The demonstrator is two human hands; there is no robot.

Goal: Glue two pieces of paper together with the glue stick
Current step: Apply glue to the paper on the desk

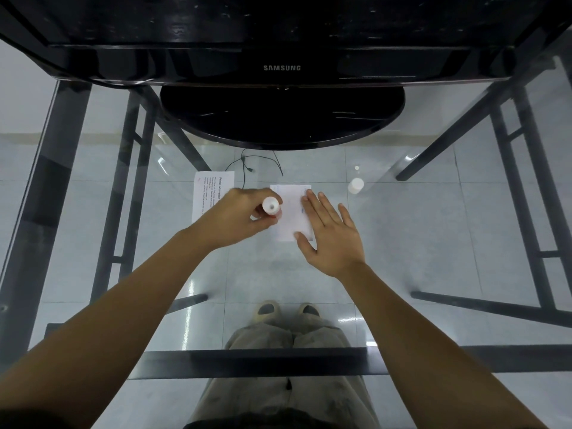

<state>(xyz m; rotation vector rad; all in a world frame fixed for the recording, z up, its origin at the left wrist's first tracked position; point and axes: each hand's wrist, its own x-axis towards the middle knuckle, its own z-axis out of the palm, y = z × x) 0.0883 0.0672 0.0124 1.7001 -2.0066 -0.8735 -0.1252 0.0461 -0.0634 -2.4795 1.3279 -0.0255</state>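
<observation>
Two hands are working the gluing step: glue is going onto the small paper (291, 212).

The left hand (238, 218) is clamping its fingers around the white glue stick (271, 207), held upright at that sheet's left edge, while the right hand (329, 235) is lying flat, fingers spread, pinning its right side. The printed sheet (210, 193) is waiting just left; its cap (355, 185) is standing far right. Next, judging by this, the glue wants spreading before the printed sheet is laid on.

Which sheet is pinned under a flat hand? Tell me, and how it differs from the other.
The small sheet right of centre: the right hand lies flat on its edge. The printed sheet further left has no flat hand on it.
</observation>
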